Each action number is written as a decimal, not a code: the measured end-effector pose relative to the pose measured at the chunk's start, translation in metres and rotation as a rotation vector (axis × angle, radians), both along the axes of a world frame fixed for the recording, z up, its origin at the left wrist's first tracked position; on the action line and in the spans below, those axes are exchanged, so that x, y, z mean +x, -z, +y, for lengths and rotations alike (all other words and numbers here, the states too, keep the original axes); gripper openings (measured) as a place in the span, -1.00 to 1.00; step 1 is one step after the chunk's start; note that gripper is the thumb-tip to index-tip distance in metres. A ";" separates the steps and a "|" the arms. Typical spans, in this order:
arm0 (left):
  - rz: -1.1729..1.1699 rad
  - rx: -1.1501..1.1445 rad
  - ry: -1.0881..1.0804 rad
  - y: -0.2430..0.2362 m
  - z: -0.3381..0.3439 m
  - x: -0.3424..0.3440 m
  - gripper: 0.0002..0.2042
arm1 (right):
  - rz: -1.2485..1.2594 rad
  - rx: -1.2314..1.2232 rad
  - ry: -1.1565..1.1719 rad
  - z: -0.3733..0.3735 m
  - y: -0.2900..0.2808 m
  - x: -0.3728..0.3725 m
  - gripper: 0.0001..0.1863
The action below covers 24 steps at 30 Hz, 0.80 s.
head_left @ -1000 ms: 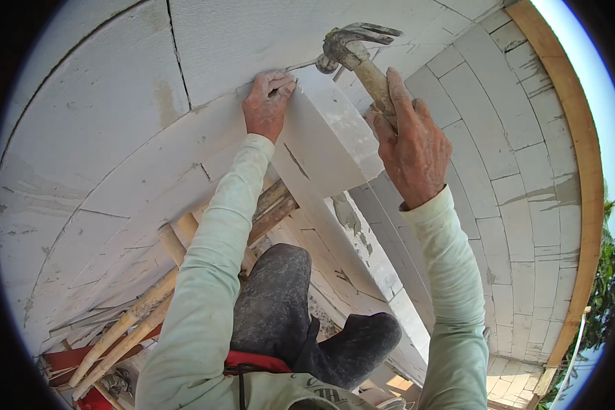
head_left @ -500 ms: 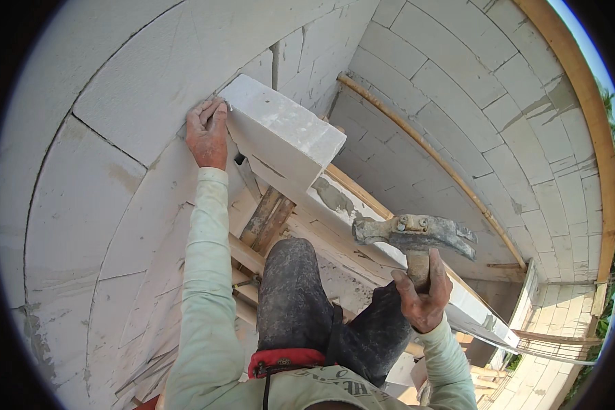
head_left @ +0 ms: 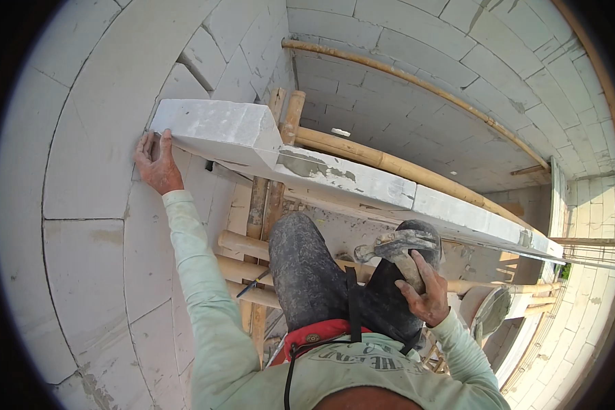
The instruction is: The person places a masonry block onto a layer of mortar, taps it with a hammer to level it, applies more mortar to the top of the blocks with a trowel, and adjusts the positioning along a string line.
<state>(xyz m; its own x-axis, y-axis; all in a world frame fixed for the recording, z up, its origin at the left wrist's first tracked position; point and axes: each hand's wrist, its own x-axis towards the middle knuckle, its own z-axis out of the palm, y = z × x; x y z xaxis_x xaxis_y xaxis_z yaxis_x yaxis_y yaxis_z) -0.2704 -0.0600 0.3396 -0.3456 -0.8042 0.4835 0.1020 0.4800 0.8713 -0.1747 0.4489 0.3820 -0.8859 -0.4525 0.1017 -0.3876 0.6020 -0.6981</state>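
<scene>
My left hand (head_left: 158, 162) is at the wall end of a white lightweight block (head_left: 215, 130), thumb against its front face and curled fingers by the joint with the wall. The block sits on top of a low block wall (head_left: 362, 181), its near end slanted. Grey mortar (head_left: 302, 164) is smeared on the course beside it. In my right hand (head_left: 427, 290) is a dusty claw hammer (head_left: 410, 272), gripped by its handle, with its head above my right knee and apart from the block.
Bamboo poles (head_left: 383, 160) run behind the low wall, and more scaffold bamboo (head_left: 246, 246) crosses below me. A tall block wall (head_left: 82, 178) rises at left. A round bucket with grey mortar (head_left: 492, 311) stands at lower right.
My view has turned, so the low wall lies flatter across it. The hammer has gone down away from the block toward my knee. My left hand stays at the block's end.
</scene>
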 end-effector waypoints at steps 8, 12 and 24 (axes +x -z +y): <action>-0.364 -0.448 -0.401 -0.033 0.043 0.009 -0.43 | -0.112 0.045 0.063 0.021 -0.002 0.001 -0.25; -0.226 -0.734 0.131 -0.037 0.124 0.009 -0.53 | -0.137 0.079 0.101 0.037 0.006 0.010 -0.27; -0.402 -1.042 0.990 -0.043 0.239 -0.021 -0.76 | -0.190 0.070 0.230 0.061 0.011 0.039 -0.25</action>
